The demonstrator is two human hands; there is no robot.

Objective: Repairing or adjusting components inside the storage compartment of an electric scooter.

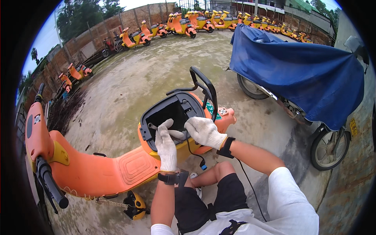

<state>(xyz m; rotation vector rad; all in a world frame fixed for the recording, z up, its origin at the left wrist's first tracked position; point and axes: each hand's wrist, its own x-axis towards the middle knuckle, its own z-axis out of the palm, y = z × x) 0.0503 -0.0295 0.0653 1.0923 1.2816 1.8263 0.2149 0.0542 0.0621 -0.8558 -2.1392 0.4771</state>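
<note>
An orange-and-yellow scooter stands before me, its black storage compartment uncovered beneath a black tubular rail. My left hand, in a pale knit glove, reaches over the compartment's near edge with fingers extended and apart, beside a small grey cylindrical piece. My gloved right hand is closed at the compartment's right rim; whatever its fingertips pinch is hidden. A black cable hangs just below it, ending in a blue connector.
A motorbike under a blue cover stands at right. A yellow-and-black helmet lies below the scooter's footboard. Rows of similar scooters line the brick wall behind the concrete yard. A handlebar juts out at left.
</note>
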